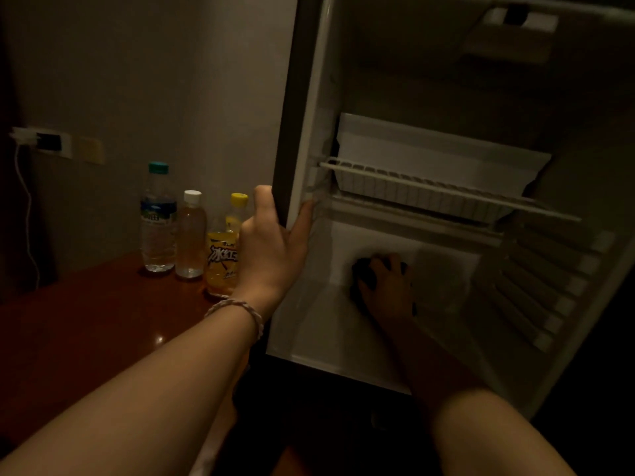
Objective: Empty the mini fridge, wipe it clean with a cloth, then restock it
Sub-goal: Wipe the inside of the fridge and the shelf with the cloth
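The mini fridge [309, 108] stands open with nothing on its wire shelf [446, 192] or on its white floor. My left hand [271, 245] grips the fridge's left front edge, thumb inside and fingers round the outside. My right hand [385, 286] is deep in the lower compartment, pressing a dark cloth [360, 269] against the floor near the back wall. Three bottles stand on the wooden table to the left: a clear water bottle [158, 218] with a teal cap, a pale bottle [190, 235] with a white cap, and a yellow iced-tea bottle [223, 249].
The reddish wooden table [86, 321] runs left of the fridge. A wall socket with a white charger cable [27, 214] is at the far left. The open fridge door with its ribbed racks [556, 286] hangs at the right. A small freezer box [512, 32] sits at the top.
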